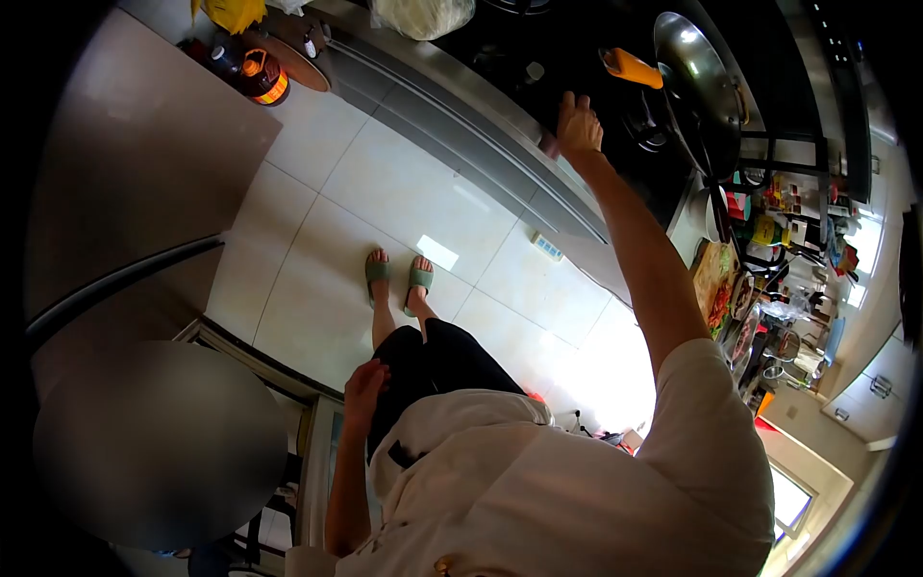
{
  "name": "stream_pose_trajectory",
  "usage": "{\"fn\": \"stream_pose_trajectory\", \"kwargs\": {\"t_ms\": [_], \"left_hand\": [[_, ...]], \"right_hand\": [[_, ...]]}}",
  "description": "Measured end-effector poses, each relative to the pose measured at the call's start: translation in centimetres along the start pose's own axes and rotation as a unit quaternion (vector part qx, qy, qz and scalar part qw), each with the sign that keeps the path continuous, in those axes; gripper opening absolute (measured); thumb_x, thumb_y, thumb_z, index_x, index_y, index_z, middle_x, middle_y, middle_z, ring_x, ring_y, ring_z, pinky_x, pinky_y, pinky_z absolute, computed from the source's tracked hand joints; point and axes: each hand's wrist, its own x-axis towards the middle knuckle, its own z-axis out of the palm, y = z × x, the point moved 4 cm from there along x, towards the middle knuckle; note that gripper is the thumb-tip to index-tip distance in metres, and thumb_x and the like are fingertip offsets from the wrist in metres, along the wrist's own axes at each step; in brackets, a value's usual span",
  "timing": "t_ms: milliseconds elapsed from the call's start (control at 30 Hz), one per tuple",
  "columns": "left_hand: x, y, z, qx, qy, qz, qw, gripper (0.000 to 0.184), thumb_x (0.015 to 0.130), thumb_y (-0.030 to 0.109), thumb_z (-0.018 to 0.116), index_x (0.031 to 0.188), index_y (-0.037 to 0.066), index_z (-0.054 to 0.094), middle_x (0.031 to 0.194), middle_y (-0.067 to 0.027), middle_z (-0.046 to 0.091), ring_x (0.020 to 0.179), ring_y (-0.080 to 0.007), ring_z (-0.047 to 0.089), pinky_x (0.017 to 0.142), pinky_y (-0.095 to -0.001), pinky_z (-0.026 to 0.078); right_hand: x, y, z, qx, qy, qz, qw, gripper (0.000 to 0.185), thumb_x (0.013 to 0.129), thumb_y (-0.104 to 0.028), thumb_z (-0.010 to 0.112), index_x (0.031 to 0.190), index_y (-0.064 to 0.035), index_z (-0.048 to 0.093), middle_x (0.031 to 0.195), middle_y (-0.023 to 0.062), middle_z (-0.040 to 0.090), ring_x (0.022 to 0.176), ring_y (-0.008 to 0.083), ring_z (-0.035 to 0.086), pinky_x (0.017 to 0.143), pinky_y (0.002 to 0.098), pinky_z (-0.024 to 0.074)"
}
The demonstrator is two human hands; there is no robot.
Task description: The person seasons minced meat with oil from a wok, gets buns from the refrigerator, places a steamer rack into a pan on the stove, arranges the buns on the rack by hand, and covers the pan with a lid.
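Note:
My right hand [580,127] reaches out to the front of the black glass cooktop [615,183]. Its fingers are bent down over the surface, and whatever lies beneath them is hidden. A small round knob [535,72] shows just beyond the hand. A wok [697,67] with an orange handle [633,68] stands at the burner to the right, apart from the hand. My left hand [365,389] hangs beside my thigh, near the dark shorts [461,358]. Its fingers are loosely curled, with nothing visible in them.
A cutting board [713,284] with chopped food and a white bowl [710,213] sit on the crowded counter at right. Bottles [265,79] stand on the floor at upper left. A large cabinet-like surface [144,144] borders the left side. Pale tiles [327,250] lie underfoot.

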Motion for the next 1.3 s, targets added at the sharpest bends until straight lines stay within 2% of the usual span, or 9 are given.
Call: {"fn": "stream_pose_trajectory", "kwargs": {"t_ms": [300,400,600,700,900,1000,1033,1233,1300], "left_hand": [[-0.8,0.8,0.4,0.011,0.015,-0.005,1.0,0.03,0.092,0.015,0.056,0.119,0.003,0.055,0.107,-0.0088,0.063,0.095,-0.015,0.06,0.079,-0.0285,0.049],[-0.9,1.0,0.8,0.009,0.017,-0.009,1.0,0.03,0.092,0.015,0.056,0.119,0.004,0.055,0.107,-0.0079,0.063,0.094,-0.0142,0.06,0.079,-0.0283,0.049],[-0.7,1.2,1.7,0.01,0.009,0.007,1.0,0.028,0.092,0.015,0.055,0.118,0.005,0.055,0.105,-0.006,0.063,0.092,-0.0124,0.06,0.076,-0.0264,0.049],[-0.4,1.1,2.3,0.001,0.011,-0.002,1.0,0.028,0.092,0.015,0.055,0.118,0.004,0.055,0.104,-0.0054,0.064,0.091,-0.0119,0.06,0.075,-0.0247,0.048],[0.5,-0.2,3.1,-0.015,0.001,0.021,1.0,0.028,0.092,0.014,0.055,0.118,0.003,0.055,0.104,-0.0054,0.064,0.09,-0.0125,0.06,0.075,-0.0241,0.048],[0.4,-0.4,3.6,-0.001,0.012,0.006,1.0,0.028,0.092,0.015,0.055,0.117,0.003,0.055,0.104,-0.0057,0.064,0.092,-0.0128,0.061,0.075,-0.0245,0.048],[0.4,-0.6,3.7,0.006,0.012,0.004,1.0,0.028,0.092,0.015,0.055,0.117,0.003,0.055,0.104,-0.0058,0.064,0.092,-0.0129,0.061,0.076,-0.0247,0.048],[0.0,-1.0,3.7,-0.005,0.019,-0.004,1.0,0.03,0.091,0.016,0.056,0.118,0.002,0.055,0.106,-0.0069,0.064,0.093,-0.013,0.061,0.077,-0.0256,0.049],[-0.3,-0.5,3.5,-0.002,0.025,0.009,1.0,0.031,0.091,0.016,0.057,0.118,0.001,0.054,0.105,-0.0074,0.064,0.092,-0.0131,0.061,0.077,-0.0257,0.049]], "right_hand": [[-0.1,0.1,0.0,0.013,0.015,-0.007,1.0,0.014,0.091,-0.015,0.047,0.101,-0.0061,0.047,0.101,0.0193,0.051,0.089,0.0349,0.06,0.071,0.0438,0.0532],[0.2,0.6,0.7,0.019,0.022,-0.015,0.999,0.02,0.094,-0.021,0.044,0.106,-0.0052,0.047,0.101,0.023,0.053,0.087,0.0396,0.06,0.071,0.0474,0.0518],[0.1,0.8,0.8,0.034,0.018,-0.029,0.999,0.02,0.093,-0.021,0.044,0.105,-0.005,0.046,0.101,0.0243,0.052,0.084,0.0412,0.061,0.068,0.0483,0.0523],[0.2,0.5,0.6,-0.001,-0.002,-0.028,1.0,0.018,0.093,-0.022,0.045,0.101,-0.0057,0.045,0.099,0.0199,0.05,0.087,0.0361,0.06,0.069,0.0438,0.0537],[-0.3,0.3,0.0,0.023,-0.007,-0.018,1.0,0.032,0.091,-0.027,0.049,0.114,-0.0058,0.042,0.107,0.022,0.048,0.094,0.0393,0.058,0.076,0.0476,0.0515],[-1.0,0.5,-0.4,0.068,0.005,-0.045,0.997,0.041,0.09,-0.026,0.049,0.125,-0.0064,0.039,0.11,0.0224,0.047,0.099,0.0403,0.056,0.079,0.0472,0.0503],[-0.9,0.9,-0.1,0.077,-0.011,-0.04,0.996,0.049,0.089,-0.026,0.05,0.132,-0.0077,0.034,0.114,0.0228,0.046,0.103,0.0399,0.054,0.08,0.0458,0.0502],[-1.2,0.5,-0.8,0.056,-0.029,-0.021,0.998,0.057,0.089,-0.025,0.052,0.138,-0.0081,0.028,0.119,0.0209,0.045,0.109,0.0368,0.051,0.082,0.0459,0.0489],[-2.4,-0.4,-2.4,0.031,-0.005,-0.013,0.999,0.055,0.088,-0.023,0.053,0.136,-0.0082,0.032,0.115,0.0184,0.047,0.105,0.035,0.054,0.08,0.045,0.0501]]}}
